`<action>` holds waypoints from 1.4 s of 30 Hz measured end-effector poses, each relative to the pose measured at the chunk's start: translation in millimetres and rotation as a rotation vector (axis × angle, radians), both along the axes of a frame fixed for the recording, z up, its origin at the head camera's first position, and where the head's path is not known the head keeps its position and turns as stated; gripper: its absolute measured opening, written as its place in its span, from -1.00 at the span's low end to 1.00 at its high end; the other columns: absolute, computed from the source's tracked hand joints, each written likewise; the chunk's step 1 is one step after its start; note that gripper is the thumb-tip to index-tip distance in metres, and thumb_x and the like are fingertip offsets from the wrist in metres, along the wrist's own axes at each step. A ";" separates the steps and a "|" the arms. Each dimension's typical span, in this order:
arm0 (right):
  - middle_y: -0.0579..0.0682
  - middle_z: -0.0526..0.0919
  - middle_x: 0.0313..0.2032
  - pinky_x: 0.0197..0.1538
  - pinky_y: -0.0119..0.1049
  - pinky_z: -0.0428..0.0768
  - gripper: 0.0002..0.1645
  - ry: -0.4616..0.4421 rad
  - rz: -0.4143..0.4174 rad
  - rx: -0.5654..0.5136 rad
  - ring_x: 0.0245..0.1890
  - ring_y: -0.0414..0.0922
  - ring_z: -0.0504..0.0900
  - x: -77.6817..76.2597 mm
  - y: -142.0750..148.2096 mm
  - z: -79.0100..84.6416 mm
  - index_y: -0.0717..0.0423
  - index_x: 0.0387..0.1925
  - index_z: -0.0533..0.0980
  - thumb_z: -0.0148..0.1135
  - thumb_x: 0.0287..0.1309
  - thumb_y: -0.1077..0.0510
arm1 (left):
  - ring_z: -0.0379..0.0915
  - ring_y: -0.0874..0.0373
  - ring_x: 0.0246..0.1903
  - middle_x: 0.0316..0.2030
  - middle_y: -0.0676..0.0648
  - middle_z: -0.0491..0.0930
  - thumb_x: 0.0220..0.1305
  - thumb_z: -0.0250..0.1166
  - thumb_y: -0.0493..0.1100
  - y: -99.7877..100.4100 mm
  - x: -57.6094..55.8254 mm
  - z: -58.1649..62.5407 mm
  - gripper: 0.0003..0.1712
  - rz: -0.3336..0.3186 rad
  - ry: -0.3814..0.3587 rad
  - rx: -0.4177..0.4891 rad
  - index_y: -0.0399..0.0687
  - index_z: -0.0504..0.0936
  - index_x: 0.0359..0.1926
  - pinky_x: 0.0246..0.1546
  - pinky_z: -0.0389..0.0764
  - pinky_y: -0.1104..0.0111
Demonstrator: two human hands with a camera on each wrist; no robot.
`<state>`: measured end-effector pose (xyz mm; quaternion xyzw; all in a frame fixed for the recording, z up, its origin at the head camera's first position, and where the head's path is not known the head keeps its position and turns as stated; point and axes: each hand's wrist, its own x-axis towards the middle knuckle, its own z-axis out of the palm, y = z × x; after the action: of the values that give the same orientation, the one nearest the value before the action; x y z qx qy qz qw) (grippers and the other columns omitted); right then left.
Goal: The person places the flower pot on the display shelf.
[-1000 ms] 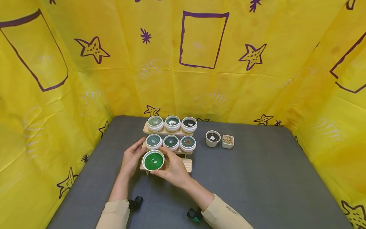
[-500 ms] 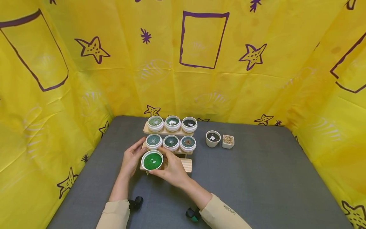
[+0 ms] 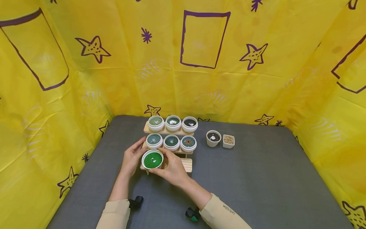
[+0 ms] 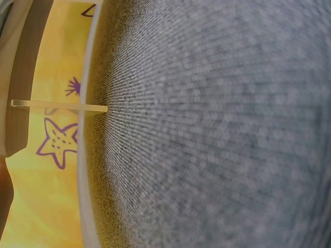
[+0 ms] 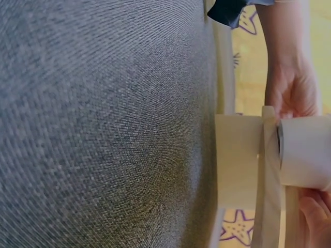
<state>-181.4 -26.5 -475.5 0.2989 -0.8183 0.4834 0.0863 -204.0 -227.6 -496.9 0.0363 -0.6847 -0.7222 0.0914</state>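
In the head view, my right hand (image 3: 173, 168) holds a small white cup with a bright green filling (image 3: 152, 160), thumb in front and fingers behind. The cup is at the left end of the lowest shelf of a three-tier wooden stand (image 3: 187, 164); the right wrist view shows its base (image 5: 305, 152) right by the board, contact unclear. My left hand (image 3: 132, 159) grips the stand's left end, thumb and fingers around the middle shelf's edge, next to a teal-filled cup (image 3: 153, 140). Its fingertips are partly hidden. The left wrist view shows mostly grey cloth and a wooden strip (image 4: 57, 106).
White cups with dark and green fillings stand in threes on the back shelf (image 3: 148, 129) and the middle one. Right of the stand are a tapered dark-filled cup (image 3: 212, 143) and a square dish of grains (image 3: 228, 145). Yellow curtains (image 3: 211, 82) enclose the grey table (image 3: 243, 184).
My right hand has shifted the green-filled cup slightly left along the lowest shelf. The left hand has stayed in place.
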 end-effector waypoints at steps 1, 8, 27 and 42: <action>-0.01 0.71 0.01 -0.12 -0.46 0.63 -0.05 0.002 -0.003 0.001 -0.11 -0.20 0.66 0.0 0.0 -0.2 0.12 0.24 0.44 0.66 -0.23 0.00 | 0.39 0.70 0.11 0.14 0.28 0.54 0.34 0.25 -0.33 0.0 0.0 -0.2 -0.39 -0.002 0.000 0.000 -0.39 0.34 0.37 0.23 0.41 0.74; -0.02 0.71 -0.01 -0.18 -0.45 0.62 -0.08 -0.007 -0.023 0.001 -0.18 -0.22 0.62 0.5 -1.8 -3.4 0.13 0.22 0.45 0.66 -0.22 0.00 | 0.38 0.67 0.14 0.04 0.40 0.55 0.34 0.26 -0.30 0.1 -0.1 -1.2 -0.39 -0.006 0.006 -0.003 -0.37 0.36 0.36 0.24 0.39 0.74; 0.00 0.69 0.09 0.07 -0.25 0.70 -0.05 0.026 -0.050 -0.005 0.03 -0.16 0.67 2.7 -3.1 -5.1 0.12 0.23 0.47 0.67 -0.26 -0.03 | 0.39 0.71 0.10 0.41 -0.30 0.30 0.35 0.23 -0.34 0.2 -0.7 0.3 -0.39 -0.002 -0.008 -0.010 -0.38 0.33 0.37 0.24 0.40 0.74; -0.02 0.69 0.09 0.11 -0.19 0.68 -0.03 0.017 -0.048 -0.024 0.05 -0.16 0.67 2.8 -0.3 -8.3 0.09 0.24 0.46 0.67 -0.27 -0.03 | 0.40 0.69 0.11 0.14 0.27 0.55 0.35 0.26 -0.30 0.6 -0.2 0.3 -0.40 -0.004 -0.010 0.006 -0.35 0.36 0.36 0.24 0.40 0.73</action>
<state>-178.6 -26.8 -483.8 0.2822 -0.8186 0.4883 0.1084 -204.2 -227.0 -496.6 0.0388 -0.6829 -0.7243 0.0865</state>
